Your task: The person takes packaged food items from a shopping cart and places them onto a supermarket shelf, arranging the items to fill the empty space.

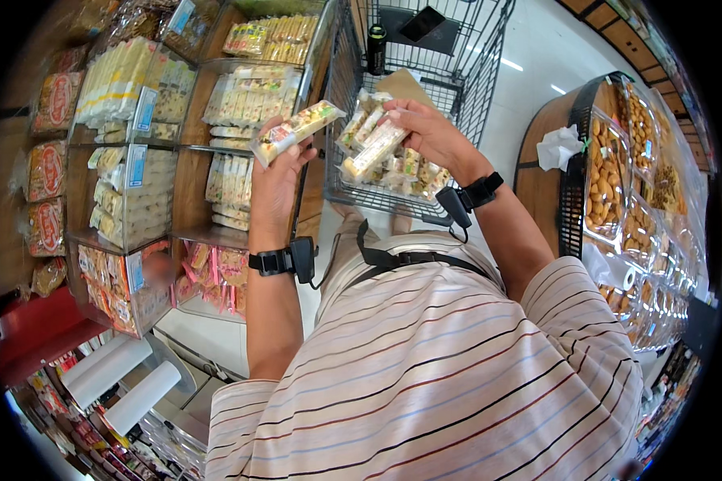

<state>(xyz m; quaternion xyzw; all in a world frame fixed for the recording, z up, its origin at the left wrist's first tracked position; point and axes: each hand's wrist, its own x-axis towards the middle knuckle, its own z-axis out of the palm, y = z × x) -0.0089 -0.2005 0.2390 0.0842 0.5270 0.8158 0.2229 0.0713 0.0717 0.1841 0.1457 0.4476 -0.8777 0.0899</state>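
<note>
In my left hand (283, 171) is a wrapped nougat-like snack bar (295, 131) with red and dark bits, held up in front of the display bins. Over the near end of a wire shopping cart (391, 207), my right hand (421, 132) grips a paler wrapped bar (376, 147) by its upper end. Below and beside that hand, several similar wrapped bars (412, 165) lie in the cart. A brown piece of card or paper (406, 84) lies just beyond them, partly covered by my fingers and the bars.
Clear-sided bins of wrapped bars (249, 99) stand on the left. A phone (422, 24) and a dark can or bottle (376, 49) are at the cart's far end. At right is a curved counter with bins of nuts (604, 174). White bag rolls (144, 397) are at lower left.
</note>
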